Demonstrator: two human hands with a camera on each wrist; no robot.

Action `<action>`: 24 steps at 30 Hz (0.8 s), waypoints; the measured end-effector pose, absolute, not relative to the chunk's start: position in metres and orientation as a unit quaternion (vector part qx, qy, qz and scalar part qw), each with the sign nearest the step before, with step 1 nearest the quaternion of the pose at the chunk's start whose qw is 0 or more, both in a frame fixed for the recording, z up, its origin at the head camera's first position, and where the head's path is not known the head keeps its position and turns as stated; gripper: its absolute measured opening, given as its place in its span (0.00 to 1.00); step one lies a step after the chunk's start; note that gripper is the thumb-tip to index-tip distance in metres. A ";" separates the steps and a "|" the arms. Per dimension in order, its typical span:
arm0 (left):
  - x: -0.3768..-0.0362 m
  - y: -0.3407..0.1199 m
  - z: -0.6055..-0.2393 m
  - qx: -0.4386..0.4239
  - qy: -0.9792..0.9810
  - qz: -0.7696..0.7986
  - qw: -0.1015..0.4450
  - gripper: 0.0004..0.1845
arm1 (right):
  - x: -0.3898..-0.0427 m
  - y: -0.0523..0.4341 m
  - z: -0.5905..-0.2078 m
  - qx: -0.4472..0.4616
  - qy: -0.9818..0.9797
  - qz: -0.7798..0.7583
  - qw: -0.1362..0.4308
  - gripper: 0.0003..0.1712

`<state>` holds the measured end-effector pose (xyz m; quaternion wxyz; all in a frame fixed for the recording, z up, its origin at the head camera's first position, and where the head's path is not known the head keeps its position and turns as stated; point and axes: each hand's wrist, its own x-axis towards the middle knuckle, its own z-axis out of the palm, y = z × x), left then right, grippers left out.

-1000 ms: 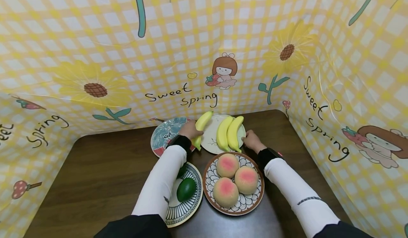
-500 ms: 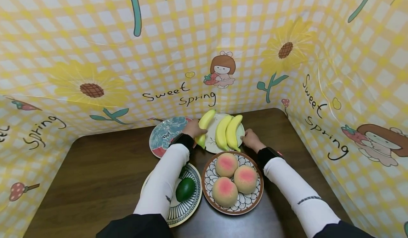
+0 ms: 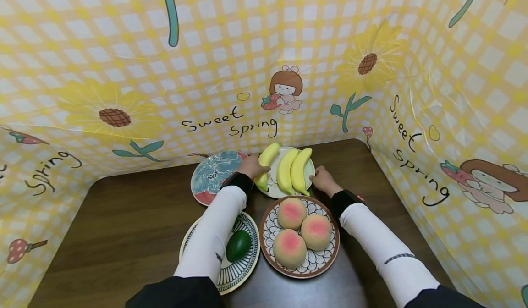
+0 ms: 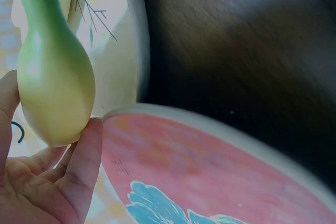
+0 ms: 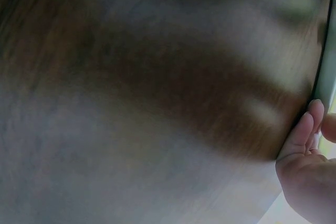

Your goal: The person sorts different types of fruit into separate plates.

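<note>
My left hand (image 3: 250, 166) grips a yellow banana (image 3: 268, 157) over the left side of a white plate (image 3: 274, 178) with a twig pattern. In the left wrist view, thumb and fingers hold the sides of the banana (image 4: 56, 77), its green-tinged end pointing away from the palm. Two more bananas (image 3: 294, 170) lie side by side on the right part of that plate. At the plate's right rim is my right hand (image 3: 325, 181). The right wrist view has its fingers and thumb pinching the plate's edge (image 5: 326, 72). Whether the held banana touches the plate, I cannot tell.
A red-and-blue floral plate (image 3: 208, 179) stands left, partly behind my left hand. Nearer are a brown-rimmed plate (image 3: 269, 256) with three peaches (image 3: 290, 248) and a striped-rim plate (image 3: 247, 271) with a dark green oval fruit (image 3: 238, 246). A checked cloth (image 3: 198, 69) hangs behind the table (image 3: 123, 225).
My left hand has carried the banana a little right, from the gap between plates to over the white plate. The right hand stays at the plate's rim. The head view shifts slightly.
</note>
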<state>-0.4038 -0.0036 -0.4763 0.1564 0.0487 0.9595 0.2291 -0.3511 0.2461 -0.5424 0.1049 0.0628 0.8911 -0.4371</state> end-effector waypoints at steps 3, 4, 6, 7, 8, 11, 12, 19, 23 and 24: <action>-0.401 0.001 -0.472 0.057 0.960 0.224 0.156 0.35 | -0.351 0.246 -0.542 0.062 0.890 -0.439 0.105 0.10; -0.402 0.002 -0.473 0.058 0.961 0.222 0.158 0.35 | -0.351 0.246 -0.541 0.062 0.890 -0.440 0.105 0.10; -0.407 0.004 -0.478 0.060 0.961 0.218 0.160 0.36 | -0.351 0.246 -0.540 0.061 0.890 -0.440 0.104 0.10; -0.410 0.005 -0.481 0.060 0.961 0.216 0.161 0.37 | -0.351 0.246 -0.540 0.060 0.890 -0.440 0.104 0.10; -0.414 0.006 -0.484 0.059 0.962 0.211 0.162 0.37 | -0.351 0.246 -0.539 0.060 0.891 -0.439 0.105 0.10; -0.423 0.008 -0.495 0.059 0.966 0.199 0.154 0.36 | -0.350 0.245 -0.536 0.065 0.891 -0.434 0.114 0.10; -0.425 0.009 -0.497 0.058 0.967 0.197 0.153 0.36 | -0.351 0.245 -0.536 0.068 0.890 -0.435 0.116 0.10; -0.415 0.017 -0.490 0.058 0.971 0.176 0.153 0.34 | -0.367 0.253 -0.560 0.057 0.881 -0.454 0.122 0.14; -0.407 0.019 -0.486 0.072 0.974 0.157 0.147 0.29 | -0.368 0.254 -0.563 0.059 0.879 -0.458 0.121 0.14; -0.406 0.020 -0.486 0.075 0.974 0.156 0.147 0.28 | -0.366 0.253 -0.560 0.061 0.879 -0.457 0.119 0.13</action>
